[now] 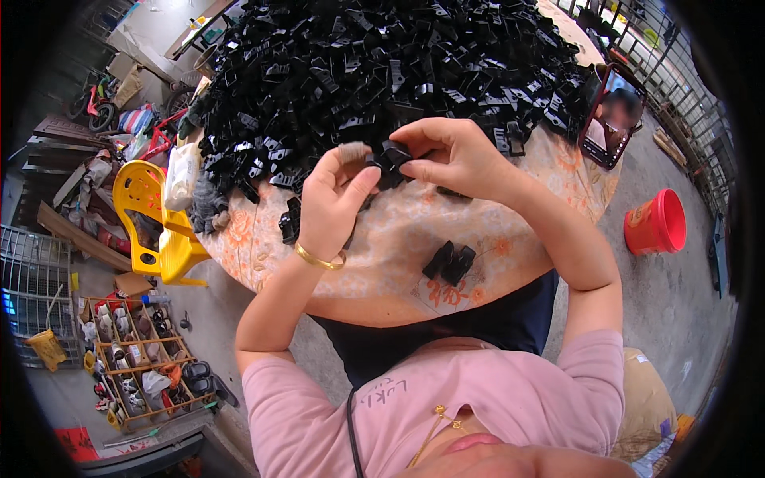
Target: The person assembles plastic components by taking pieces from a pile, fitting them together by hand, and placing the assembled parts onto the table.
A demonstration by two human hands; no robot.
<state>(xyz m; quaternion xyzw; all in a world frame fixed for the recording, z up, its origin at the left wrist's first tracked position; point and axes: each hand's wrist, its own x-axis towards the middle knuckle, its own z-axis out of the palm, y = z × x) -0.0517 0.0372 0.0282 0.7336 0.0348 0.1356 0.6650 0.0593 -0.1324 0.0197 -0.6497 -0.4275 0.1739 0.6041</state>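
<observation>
A huge pile of small black plastic parts (pixel 382 64) covers the far half of a round table with an orange flowered cloth (pixel 414 231). Both hands meet at the near edge of the pile. My right hand (pixel 454 155) pinches a black plastic part (pixel 392 155) between thumb and fingers. My left hand (pixel 335 195), with a gold bangle at the wrist, holds a small grey piece (pixel 351 150) against that part. Two joined black parts (pixel 449 261) lie on the cloth close to me, and another black part (pixel 290 221) lies left of my left hand.
A phone (pixel 612 114) stands propped at the table's right edge. On the floor stand a red bucket (pixel 657 223) at the right, a yellow plastic chair (pixel 151 219) at the left, and a shoe rack (pixel 139 358) lower left. Metal railings run along the far right.
</observation>
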